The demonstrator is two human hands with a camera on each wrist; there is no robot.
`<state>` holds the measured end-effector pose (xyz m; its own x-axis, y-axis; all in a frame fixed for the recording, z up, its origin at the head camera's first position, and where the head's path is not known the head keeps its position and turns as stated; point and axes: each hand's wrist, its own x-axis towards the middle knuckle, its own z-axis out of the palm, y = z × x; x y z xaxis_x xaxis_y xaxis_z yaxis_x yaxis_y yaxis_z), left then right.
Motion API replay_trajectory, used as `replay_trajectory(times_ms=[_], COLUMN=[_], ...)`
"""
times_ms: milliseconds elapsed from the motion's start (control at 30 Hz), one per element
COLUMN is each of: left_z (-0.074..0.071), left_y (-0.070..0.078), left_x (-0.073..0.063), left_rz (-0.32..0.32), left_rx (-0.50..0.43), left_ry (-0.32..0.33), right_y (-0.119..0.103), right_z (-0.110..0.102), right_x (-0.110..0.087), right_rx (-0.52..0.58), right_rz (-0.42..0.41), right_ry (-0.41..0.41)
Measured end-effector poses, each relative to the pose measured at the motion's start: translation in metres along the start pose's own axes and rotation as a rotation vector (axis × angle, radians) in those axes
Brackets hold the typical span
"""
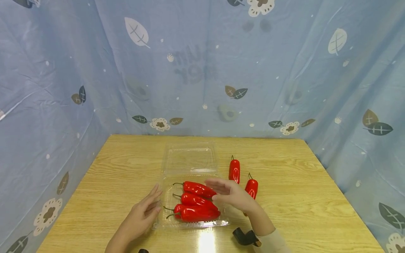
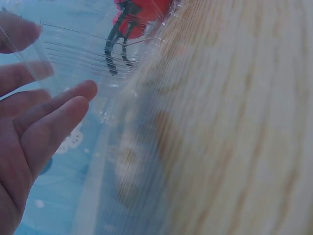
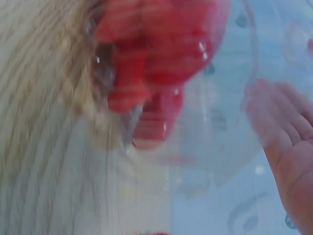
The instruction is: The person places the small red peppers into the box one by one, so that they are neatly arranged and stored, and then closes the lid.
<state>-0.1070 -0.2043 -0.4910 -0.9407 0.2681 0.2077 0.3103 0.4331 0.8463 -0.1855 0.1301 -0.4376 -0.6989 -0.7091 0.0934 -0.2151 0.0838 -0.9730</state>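
A clear plastic clamshell box (image 1: pixel 162 225) lies on the table with its lid (image 1: pixel 190 160) folded back, away from me. Several glossy red peppers (image 1: pixel 199 213) with dark green stems lie side by side in its base, stems pointing left. My left hand (image 1: pixel 139 218) is at the box's left wall, fingers extended along it; in the left wrist view the fingers (image 2: pixel 56 117) overlap the clear plastic. Over the box's right edge hovers my right hand (image 1: pixel 232 195), fingers straight and nothing in its grasp. The right wrist view is blurred, with that palm (image 3: pixel 298 161) beside the clear wall.
To the right of the box lie a red pepper (image 1: pixel 234 171) and another pepper (image 1: pixel 251 187), both partly covered by my right hand and arm. A black strap piece (image 1: pixel 243 236) shows at the right wrist. Blue patterned cloth (image 1: pixel 202 70) hangs around the wooden table (image 1: pixel 316 211).
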Motion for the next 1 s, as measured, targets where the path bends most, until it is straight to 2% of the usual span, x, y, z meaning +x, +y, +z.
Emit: replay_trajectory(times_ms=[167,400,600,767,1000], left_z=[0.0,0.0,0.001,0.0,-0.001], left_y=[-0.001,-0.001,0.0,0.001,0.001], left_x=[0.0,-0.001,-0.001,0.0,0.0], left_rz=[0.011,0.02,0.016,0.007,-0.005], left_rx=[-0.003,0.002,0.0,0.003,-0.004], left_ry=[-0.001,-0.005,-0.01,-0.012,-0.017], right_y=[0.001,0.009,0.014,0.018,0.019], right_z=[-0.007,-0.012,-0.015,-0.018,-0.024], right_x=[-0.011,-0.033,-0.051,-0.063,-0.075], right_rx=[0.012,0.053,0.037,-0.007,-0.005], right_rz=[-0.031,-0.006,0.057,0.144,0.22], right_ry=[0.133,0.29,0.458,0.605,0.716])
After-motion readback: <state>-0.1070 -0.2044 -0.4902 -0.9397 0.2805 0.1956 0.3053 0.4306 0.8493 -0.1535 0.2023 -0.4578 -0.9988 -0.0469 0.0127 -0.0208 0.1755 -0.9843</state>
